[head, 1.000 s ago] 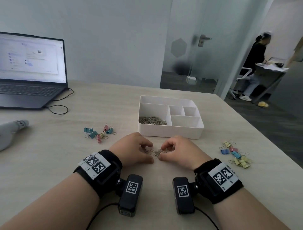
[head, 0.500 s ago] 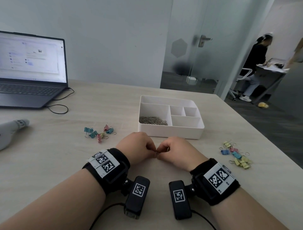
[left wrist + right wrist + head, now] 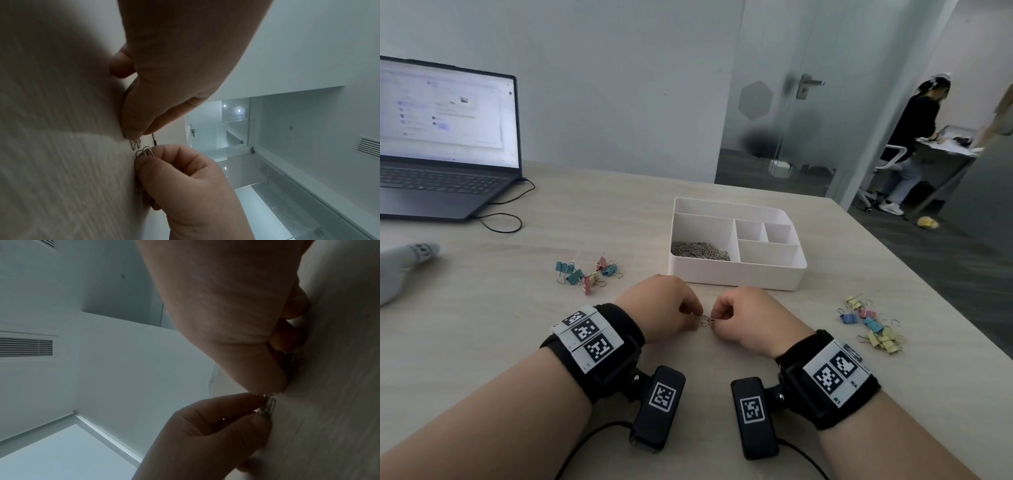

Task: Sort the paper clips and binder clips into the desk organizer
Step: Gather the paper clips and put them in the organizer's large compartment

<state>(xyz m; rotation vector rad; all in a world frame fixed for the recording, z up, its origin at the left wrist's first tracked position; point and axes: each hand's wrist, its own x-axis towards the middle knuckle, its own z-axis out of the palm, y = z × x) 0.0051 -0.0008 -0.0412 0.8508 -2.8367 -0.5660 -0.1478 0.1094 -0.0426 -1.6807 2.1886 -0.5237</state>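
Note:
A few silver paper clips lie on the table between my two hands, in front of the white desk organizer. My left hand pinches some of them with curled fingers; the right wrist view shows these clips between its thumb and forefinger. My right hand pinches others, and the left wrist view shows that bunch at its fingertips. A pile of paper clips fills the organizer's large left compartment. Coloured binder clips lie in one cluster at the left and another at the right.
An open laptop with its cable stands at the back left. A grey object lies at the left edge. The table's right edge runs close to the right binder clips. A person stands beyond the glass door.
Both hands drew together over the loose paper clips, met fingertip to fingertip, and now sit slightly apart, each pinching clips.

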